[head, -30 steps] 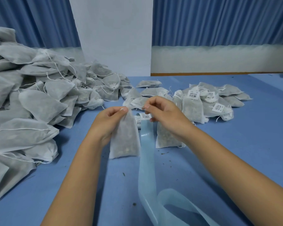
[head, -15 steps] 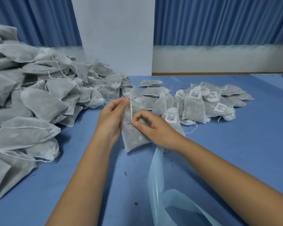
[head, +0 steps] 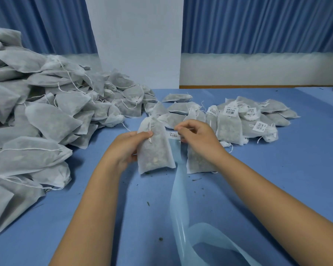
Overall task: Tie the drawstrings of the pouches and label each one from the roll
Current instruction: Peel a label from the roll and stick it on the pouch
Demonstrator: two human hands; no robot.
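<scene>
While my left hand [head: 127, 148] grips the filled drawstring pouch [head: 155, 152] upright, thumb across its front, my right hand [head: 198, 139] pinches the barcode label [head: 173, 134] atop the pale backing strip [head: 178, 198] beside it.

A small packing workroom: a blue-covered table [head: 296, 160] bears a big heap of filled drawstring pouches [head: 52, 120] at its left end and a smaller batch with barcode labels [head: 229, 125] toward its far side. Behind the table hang blue curtains [head: 258, 24].
</scene>
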